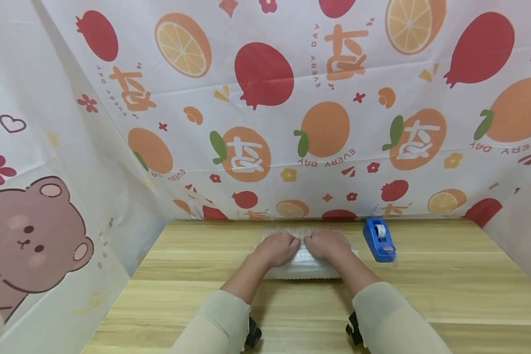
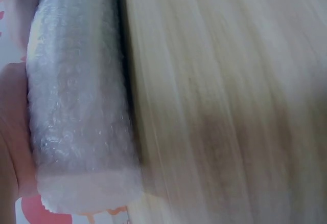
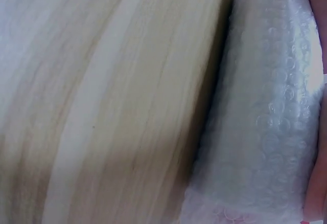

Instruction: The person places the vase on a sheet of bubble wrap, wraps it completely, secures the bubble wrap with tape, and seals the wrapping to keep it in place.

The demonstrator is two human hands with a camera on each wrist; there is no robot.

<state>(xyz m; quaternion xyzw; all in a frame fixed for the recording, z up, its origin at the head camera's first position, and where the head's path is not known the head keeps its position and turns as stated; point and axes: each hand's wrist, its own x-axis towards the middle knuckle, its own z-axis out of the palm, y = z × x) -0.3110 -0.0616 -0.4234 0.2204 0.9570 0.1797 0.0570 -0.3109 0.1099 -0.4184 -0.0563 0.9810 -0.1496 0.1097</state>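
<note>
A bundle in clear bubble wrap (image 1: 303,270) lies on the wooden table near its far edge. My left hand (image 1: 280,249) grips the wrap from above on the left half, fingers curled. Close beside it, the right hand (image 1: 329,246) holds the right half the same way, knuckles nearly meeting at the middle. In the left wrist view the bubble wrap (image 2: 79,86) appears as a thick, rounded roll with the hand along its side. The right wrist view shows the wrap's bubbly surface (image 3: 265,106) and its long edge on the table. What lies inside is hidden.
A blue tape dispenser (image 1: 379,241) with a roll of tape stands right of the bundle. Behind the wooden table (image 1: 194,275) hangs a fruit-printed cloth (image 1: 283,162). Another cloth with a bear print (image 1: 35,236) hangs at the left.
</note>
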